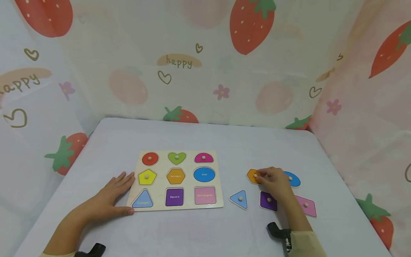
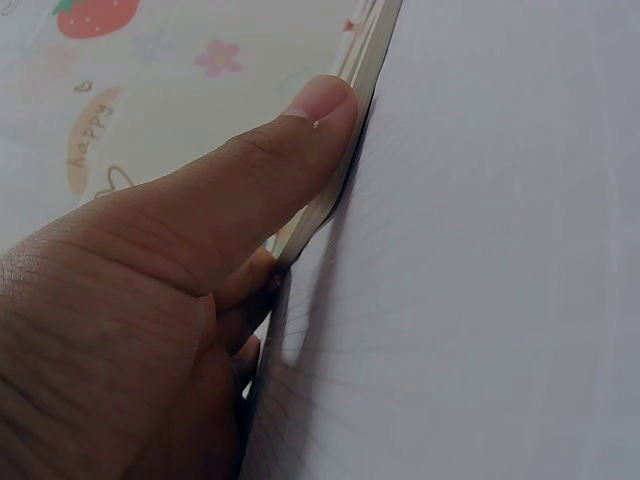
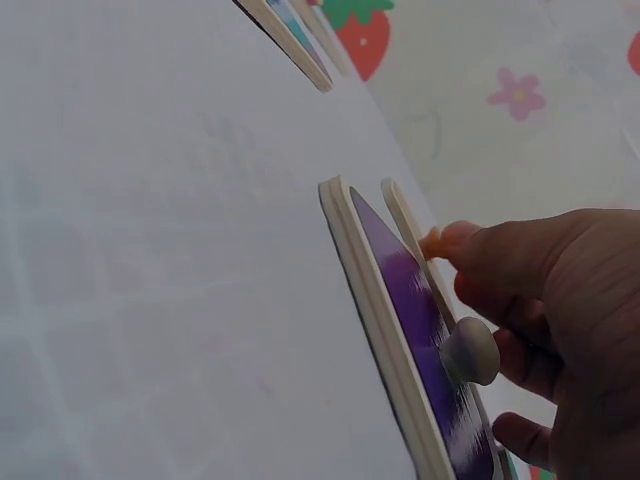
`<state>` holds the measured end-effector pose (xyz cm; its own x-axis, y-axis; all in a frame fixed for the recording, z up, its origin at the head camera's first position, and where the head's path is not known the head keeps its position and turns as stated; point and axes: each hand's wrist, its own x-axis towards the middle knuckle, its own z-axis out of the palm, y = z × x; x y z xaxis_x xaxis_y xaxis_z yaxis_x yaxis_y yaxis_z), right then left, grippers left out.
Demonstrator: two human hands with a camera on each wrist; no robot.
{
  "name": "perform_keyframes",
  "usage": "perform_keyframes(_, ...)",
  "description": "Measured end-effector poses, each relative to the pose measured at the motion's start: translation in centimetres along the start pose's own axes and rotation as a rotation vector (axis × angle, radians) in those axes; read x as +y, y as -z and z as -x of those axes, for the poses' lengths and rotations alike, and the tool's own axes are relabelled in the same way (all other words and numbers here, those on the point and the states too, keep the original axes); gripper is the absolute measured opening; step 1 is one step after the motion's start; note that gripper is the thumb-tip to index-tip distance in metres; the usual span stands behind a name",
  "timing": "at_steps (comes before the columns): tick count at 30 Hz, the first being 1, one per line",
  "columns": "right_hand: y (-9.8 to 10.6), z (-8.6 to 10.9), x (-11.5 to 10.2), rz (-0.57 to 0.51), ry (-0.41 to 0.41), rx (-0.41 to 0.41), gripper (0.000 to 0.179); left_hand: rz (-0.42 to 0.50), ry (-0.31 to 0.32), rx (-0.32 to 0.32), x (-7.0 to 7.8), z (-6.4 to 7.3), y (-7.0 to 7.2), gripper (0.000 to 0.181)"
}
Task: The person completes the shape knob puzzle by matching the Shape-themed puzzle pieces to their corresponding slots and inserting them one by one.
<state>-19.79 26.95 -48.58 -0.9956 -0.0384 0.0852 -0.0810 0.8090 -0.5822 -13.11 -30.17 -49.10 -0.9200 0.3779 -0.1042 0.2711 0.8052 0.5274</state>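
A wooden shape puzzle board [image 1: 160,210] lies on the table. My left hand [image 1: 110,198] rests along its left side with fingers spread; the thumb [image 2: 270,180] touches the board's edge in the left wrist view. Knobbed pieces sit in the board: a red circle [image 1: 150,163], a green heart [image 1: 171,156], a magenta semicircle [image 1: 209,159] and a yellow pentagon [image 1: 142,177]. Labelled recesses show for hexagon, oval, triangle, square and rectangle. My right hand [image 1: 277,184] pinches the knob of the orange hexagon piece [image 1: 251,176], right of the board.
Around the right hand lie the blue oval piece [image 1: 294,182], pink rectangle piece [image 1: 311,208], purple square piece [image 1: 265,205] and light blue triangle piece [image 1: 237,202]. The purple square's knob [image 3: 472,352] stands close below the right fingers. Strawberry-print cloth [image 1: 192,89] walls the table [image 1: 179,235].
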Motion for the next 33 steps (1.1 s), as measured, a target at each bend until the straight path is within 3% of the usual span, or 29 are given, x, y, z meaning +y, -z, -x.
perform_keyframes(7,-0.6,-0.07,0.06,0.028,0.071,0.005,0.022,-0.016,-0.008,-0.002,-0.07,0.04,-0.03,0.114)
perform_keyframes(20,-0.67,-0.21,0.06,0.053,0.033,0.02,0.02,-0.005,-0.017,-0.003,-0.01,-0.07,-0.05,0.114)
perform_keyframes(33,-0.08,0.0,-0.69,0.002,0.008,0.06,0.02,-0.006,-0.005,-0.002,0.03,-0.08,-0.04,0.115)
